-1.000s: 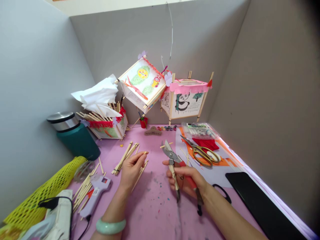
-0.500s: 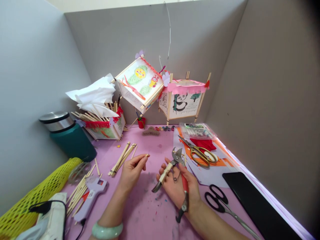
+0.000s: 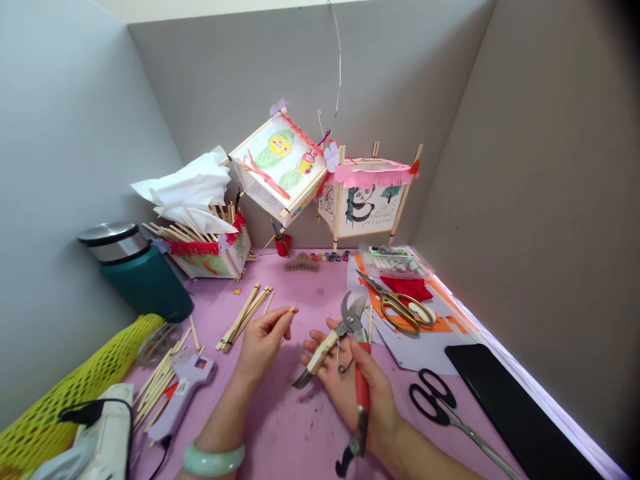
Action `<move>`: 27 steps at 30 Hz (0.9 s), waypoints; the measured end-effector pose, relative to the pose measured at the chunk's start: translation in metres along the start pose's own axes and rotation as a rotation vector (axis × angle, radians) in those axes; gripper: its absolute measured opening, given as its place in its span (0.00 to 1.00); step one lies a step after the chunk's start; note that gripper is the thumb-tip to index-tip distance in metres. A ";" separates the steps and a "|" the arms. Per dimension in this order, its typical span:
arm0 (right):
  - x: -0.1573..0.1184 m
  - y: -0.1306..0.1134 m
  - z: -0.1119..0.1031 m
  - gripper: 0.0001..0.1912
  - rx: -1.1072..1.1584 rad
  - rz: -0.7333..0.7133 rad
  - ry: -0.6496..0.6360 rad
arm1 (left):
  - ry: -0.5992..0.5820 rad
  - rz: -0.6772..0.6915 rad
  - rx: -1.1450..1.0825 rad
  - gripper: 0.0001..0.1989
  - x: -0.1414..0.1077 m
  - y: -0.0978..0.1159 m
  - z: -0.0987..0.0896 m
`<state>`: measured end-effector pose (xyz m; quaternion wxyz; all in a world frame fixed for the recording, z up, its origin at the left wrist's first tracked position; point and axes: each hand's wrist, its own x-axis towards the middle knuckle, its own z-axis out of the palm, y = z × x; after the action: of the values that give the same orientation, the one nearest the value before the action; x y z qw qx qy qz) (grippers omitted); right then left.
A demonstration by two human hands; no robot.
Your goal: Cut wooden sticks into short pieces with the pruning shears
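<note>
My left hand (image 3: pixel 267 337) is closed in a pinch over the table, with the small pale tip of something wooden between its thumb and finger. My right hand (image 3: pixel 350 373), palm up, holds pruning shears (image 3: pixel 354 323), its thumb against the red handle and the other fingers spread behind the white-wrapped one. The blades are parted and point away from me. Left of my left hand lie two bundles of wooden sticks (image 3: pixel 245 317).
Gold scissors (image 3: pixel 400 307) lie on paper at the right, near black-handled scissors (image 3: pixel 443 403) and a black slab (image 3: pixel 510 407). At left are a glue gun (image 3: pixel 183 393), loose sticks, a teal bottle (image 3: pixel 145 277) and yellow netting (image 3: pixel 75 387). Paper lanterns (image 3: pixel 370 207) stand behind.
The shears have shifted slightly left and turned in my right hand, with their handles nearer me. My right hand's fingers have spread out more. My left hand has hardly moved.
</note>
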<state>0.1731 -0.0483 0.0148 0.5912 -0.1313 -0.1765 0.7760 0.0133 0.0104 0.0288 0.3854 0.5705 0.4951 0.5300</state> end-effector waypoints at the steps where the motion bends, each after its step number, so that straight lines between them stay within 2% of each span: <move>1: 0.000 -0.003 -0.001 0.22 -0.069 -0.011 -0.003 | -0.010 0.002 -0.007 0.16 0.000 0.000 0.000; 3: 0.000 -0.010 -0.003 0.22 -0.292 -0.028 -0.039 | -0.038 0.015 -0.026 0.15 -0.001 0.000 0.000; 5: -0.002 -0.018 -0.002 0.25 -0.608 -0.078 -0.085 | -0.068 0.042 -0.044 0.14 -0.003 0.001 0.001; 9: -0.001 -0.030 0.003 0.28 -1.264 -0.360 -0.075 | -0.098 0.065 -0.059 0.12 -0.006 0.009 0.002; 12: 0.003 -0.035 0.002 0.31 -1.559 -0.454 -0.083 | -0.110 0.042 -0.082 0.12 -0.007 0.011 0.003; 20: 0.008 -0.037 -0.008 0.35 -1.898 -0.428 -0.159 | -0.147 0.073 -0.203 0.12 -0.003 -0.005 0.000; 27: 0.006 -0.038 -0.004 0.34 -1.892 -0.385 -0.193 | -0.169 0.038 -0.277 0.11 -0.002 -0.015 -0.001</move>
<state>0.2064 -0.0334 0.0277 0.3410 -0.4571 -0.7941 0.2103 0.0105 0.0112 0.0140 0.4906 0.5637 0.3722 0.5505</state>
